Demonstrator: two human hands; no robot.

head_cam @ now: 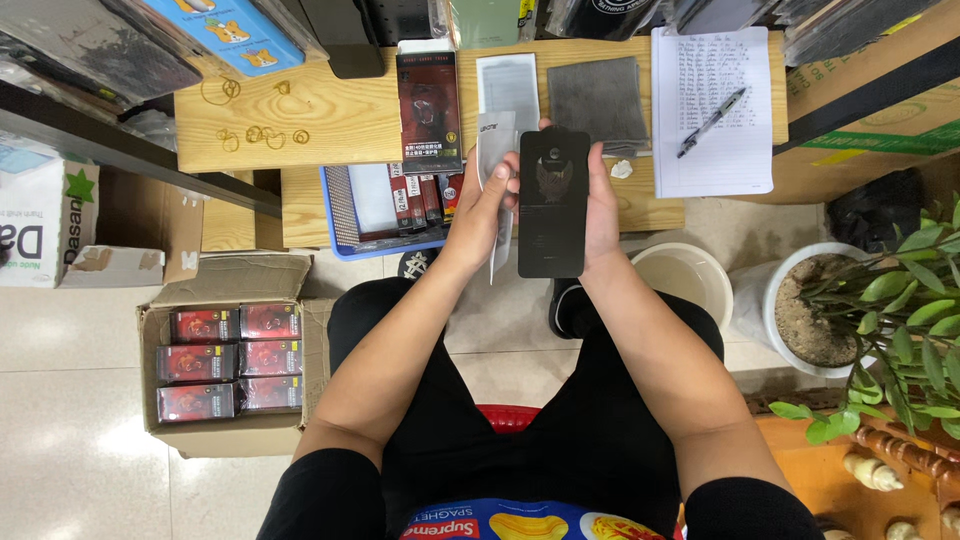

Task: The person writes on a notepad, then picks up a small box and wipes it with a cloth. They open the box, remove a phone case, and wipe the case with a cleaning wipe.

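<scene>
Two hands raised over the lap: right hand [602, 205] grips a flat black rectangular glass sheet [553, 203] upright by its edge; left hand [487, 205] pinches a pale sleeve [496, 150], possibly plastic, just behind it.

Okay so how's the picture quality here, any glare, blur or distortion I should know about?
Head view: even indoor light with soft shadows; pale glare patches on the floor tiles; the dark glossy panel held by both hands reflects a faint shape; mostly sharp, though writing on the notepad is too small to read; wide-lens bending shows at the edges, the plant included.
</scene>
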